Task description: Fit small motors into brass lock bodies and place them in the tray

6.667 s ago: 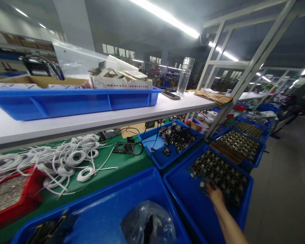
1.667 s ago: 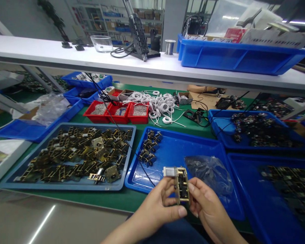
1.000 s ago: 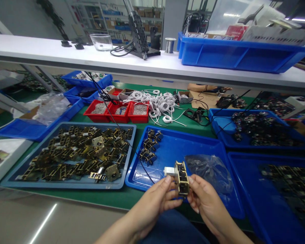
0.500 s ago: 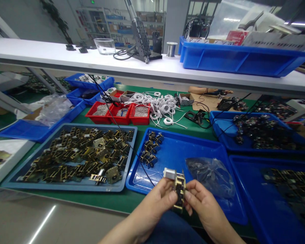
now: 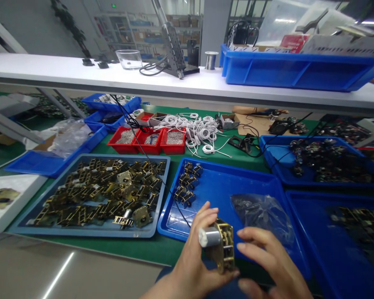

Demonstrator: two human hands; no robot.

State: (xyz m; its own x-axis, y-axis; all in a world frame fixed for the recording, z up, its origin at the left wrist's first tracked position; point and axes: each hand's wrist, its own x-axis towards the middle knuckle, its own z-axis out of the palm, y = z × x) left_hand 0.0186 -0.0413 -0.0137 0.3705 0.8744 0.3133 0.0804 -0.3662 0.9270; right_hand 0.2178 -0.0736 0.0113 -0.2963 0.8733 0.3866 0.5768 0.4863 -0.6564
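My left hand [image 5: 195,253] grips a brass-coloured gear assembly with a silver cylindrical motor [image 5: 226,245], fingers behind it and thumb under its lower end. The motor's white end points left. Just to the right, my right hand [image 5: 268,257] is apart from the part, its fingers spread and slightly curled, with nothing visible in them. Beyond the hands lies a blue tray [image 5: 218,178] with a small group of similar brass assemblies [image 5: 187,182] at its left and a clear plastic bag of dark pieces [image 5: 263,216] at its right.
A grey-blue tray [image 5: 90,232] full of brass assemblies stands at left. Behind are red bins [image 5: 173,143] of small metal pieces and coiled white cables [image 5: 202,128]. More blue trays [image 5: 302,207] stand at right. A white shelf [image 5: 96,77] crosses above. Another person's arm [image 5: 246,110] shows at the back.
My right hand has let go of the gear assembly and opened to the right. My left hand has turned the assembly and spread its grip around it, slightly lower in view.
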